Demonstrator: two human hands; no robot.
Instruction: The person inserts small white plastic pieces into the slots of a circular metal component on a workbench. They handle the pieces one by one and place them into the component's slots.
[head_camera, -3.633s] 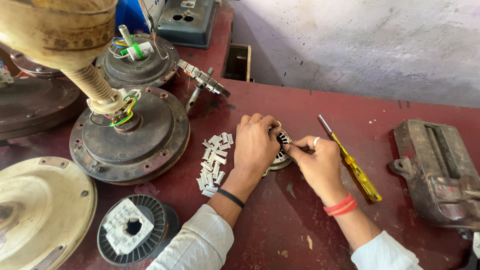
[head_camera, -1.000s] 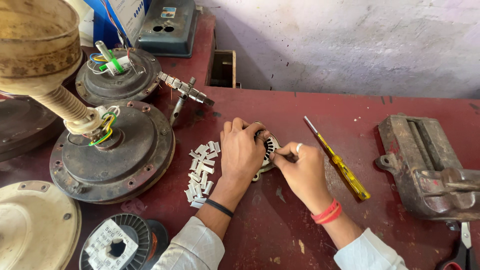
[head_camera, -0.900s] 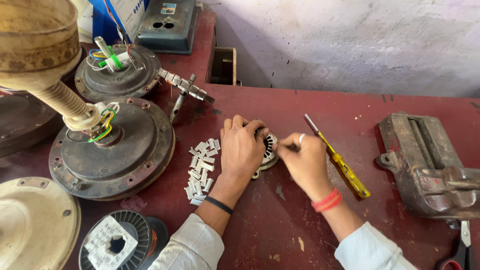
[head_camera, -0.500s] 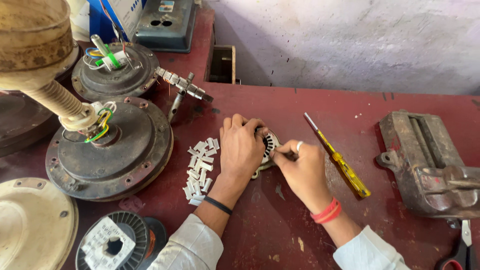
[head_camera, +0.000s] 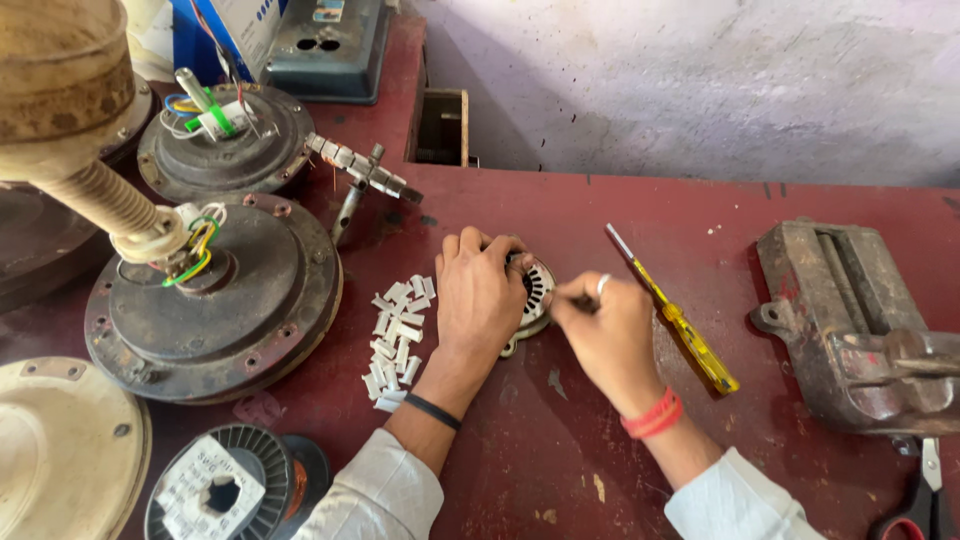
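My left hand (head_camera: 480, 295) lies palm down over a small round slotted metal stator core (head_camera: 539, 290) on the red table (head_camera: 560, 430), gripping its rim. My right hand (head_camera: 605, 325), ring on one finger and a red band at the wrist, pinches something small at the core's right edge; what it pinches is hidden by the fingers. A heap of small white paper strips (head_camera: 398, 330) lies just left of my left hand. A yellow-handled screwdriver (head_camera: 675, 315) lies on the table right of my right hand.
Two dark round fan motor housings (head_camera: 215, 300) (head_camera: 225, 150) stand at the left, with coloured wires. A cream fan cover (head_camera: 60, 450) and a wire spool (head_camera: 225, 490) sit at lower left. A rusty bench vise (head_camera: 860, 320) and scissors (head_camera: 925, 500) are at the right.
Both hands stay on the stator core with only small finger movements. The view has shifted slightly.
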